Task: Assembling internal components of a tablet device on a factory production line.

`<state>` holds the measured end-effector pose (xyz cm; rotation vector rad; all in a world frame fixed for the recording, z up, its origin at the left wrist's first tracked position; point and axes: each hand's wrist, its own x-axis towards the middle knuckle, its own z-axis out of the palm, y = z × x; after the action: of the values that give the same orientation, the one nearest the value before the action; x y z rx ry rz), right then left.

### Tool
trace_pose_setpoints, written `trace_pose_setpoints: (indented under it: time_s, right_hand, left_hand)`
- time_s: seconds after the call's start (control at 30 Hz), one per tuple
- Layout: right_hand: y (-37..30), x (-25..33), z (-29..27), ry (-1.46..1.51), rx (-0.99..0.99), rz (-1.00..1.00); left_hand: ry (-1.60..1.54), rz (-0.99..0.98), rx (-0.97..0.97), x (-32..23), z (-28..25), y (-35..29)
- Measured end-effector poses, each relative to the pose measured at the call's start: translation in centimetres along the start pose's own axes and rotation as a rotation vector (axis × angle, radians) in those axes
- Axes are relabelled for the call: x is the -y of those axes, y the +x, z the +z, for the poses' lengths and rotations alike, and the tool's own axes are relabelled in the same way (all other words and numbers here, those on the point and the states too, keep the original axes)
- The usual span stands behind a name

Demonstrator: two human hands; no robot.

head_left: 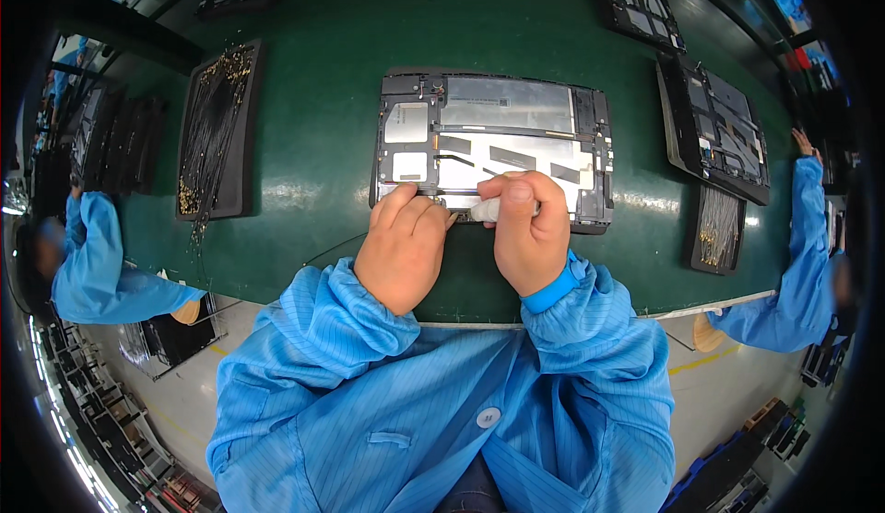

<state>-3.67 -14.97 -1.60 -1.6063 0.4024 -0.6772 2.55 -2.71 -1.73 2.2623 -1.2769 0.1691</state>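
An opened flat device (509, 105), like a tablet or screen unit with metal plates, black strips and small boards showing, lies on the bench in front of me. My left hand (403, 246) is closed, its fingertips pressed at the device's near edge. A thin black cable (334, 247) trails from under that hand to the left; the fingers hide its other end. In my right hand (527, 235) a short white-wrapped tool (486, 210) is pinched between thumb and fingers. Its end points left, at the near edge beside my left fingertips, and its tip is too small to make out.
On the green bench (313, 80), a dark tray (249, 135) of thin cables with gold ends stands at left. Stacked similar devices (724, 130) sit at right, above another cable tray (717, 232). Blue-sleeved co-workers are at the left (92, 255) and right (802, 264) edges.
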Motion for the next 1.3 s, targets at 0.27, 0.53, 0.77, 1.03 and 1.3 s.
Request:
trace_pose_setpoints:
  time_s: [0.27, 0.53, 0.77, 1.03, 1.3]
  right_hand:
    - [1.6, 1.7, 0.9, -0.465, 0.361, -0.407]
    - [2.0, 0.4, 0.0, 0.139, 0.062, 0.357]
    - [1.9, 0.4, -0.2, 0.099, 0.069, 0.263]
    - [2.0, 0.1, -0.3, 0.161, 0.096, 0.275]
    - [3.6, 0.8, 0.0, 0.123, 0.252, 0.503]
  left_hand:
    - [0.079, 0.018, 0.063, 0.2, -0.5, -0.2]
    - [-1.238, -1.403, 0.122, -1.8, -2.8, -3.2]
    - [-1.056, -1.317, -0.396, 0.8, -1.6, -0.6]
    - [-1.133, -1.336, 0.22, -4.2, -3.0, -4.4]
    - [-1.273, -1.361, 0.229, -2.5, -1.6, -2.6]
